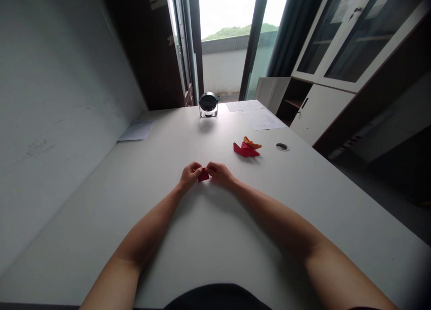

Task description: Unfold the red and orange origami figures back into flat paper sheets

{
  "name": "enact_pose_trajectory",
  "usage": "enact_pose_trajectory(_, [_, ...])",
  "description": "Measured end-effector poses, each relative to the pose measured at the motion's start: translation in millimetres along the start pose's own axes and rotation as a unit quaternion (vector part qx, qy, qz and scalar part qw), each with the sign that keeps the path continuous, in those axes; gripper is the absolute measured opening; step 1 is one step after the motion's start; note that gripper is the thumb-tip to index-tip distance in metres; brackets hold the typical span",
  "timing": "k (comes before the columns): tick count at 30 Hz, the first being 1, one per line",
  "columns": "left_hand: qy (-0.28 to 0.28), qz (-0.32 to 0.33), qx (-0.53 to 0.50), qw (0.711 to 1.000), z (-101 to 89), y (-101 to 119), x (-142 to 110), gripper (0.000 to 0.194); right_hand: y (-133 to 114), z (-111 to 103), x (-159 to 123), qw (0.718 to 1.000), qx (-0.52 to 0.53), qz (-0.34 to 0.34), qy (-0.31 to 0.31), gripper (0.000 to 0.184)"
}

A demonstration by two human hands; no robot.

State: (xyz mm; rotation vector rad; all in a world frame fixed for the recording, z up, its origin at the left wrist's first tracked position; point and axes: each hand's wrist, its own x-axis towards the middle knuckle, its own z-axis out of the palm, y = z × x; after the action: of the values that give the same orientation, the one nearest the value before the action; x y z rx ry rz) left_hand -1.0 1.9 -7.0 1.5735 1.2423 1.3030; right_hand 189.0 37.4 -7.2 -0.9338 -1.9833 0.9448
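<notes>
A small piece of folded red paper point(203, 175) is held up between my two hands, just above the white table. My left hand point(191, 174) pinches its left edge between thumb and fingers. On the other side, my right hand point(218, 171) grips the upper right edge with bent fingers. Part of the paper is hidden behind the fingertips. Beyond my right hand lie two folded paper figures with pointed ends, a red one point(245, 151) in front and an orange one point(253, 143) touching it from behind.
A round black device on a metal stand point(208, 105) stands at the table's far edge. Paper sheets lie at the far right point(264, 120) and far left point(137, 130). A cable hole point(282, 147) sits near the right edge. The left side of the table point(101, 202) meets a wall.
</notes>
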Motion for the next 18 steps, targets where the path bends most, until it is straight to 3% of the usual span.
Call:
enact_pose_trajectory(7, [-0.009, -0.016, -0.012, 1.0, 0.0, -0.5, 0.2, 0.017, 1.0, 2.1, 0.6, 1.0, 0.0, -0.003, -0.006, 0.021])
enact_pose_trajectory(18, [0.038, -0.041, -0.078, 0.995, 1.0, -3.3, 2.5, 0.025, 1.2, -0.3, 1.0, 1.0, -0.01, -0.01, -0.005, 0.022])
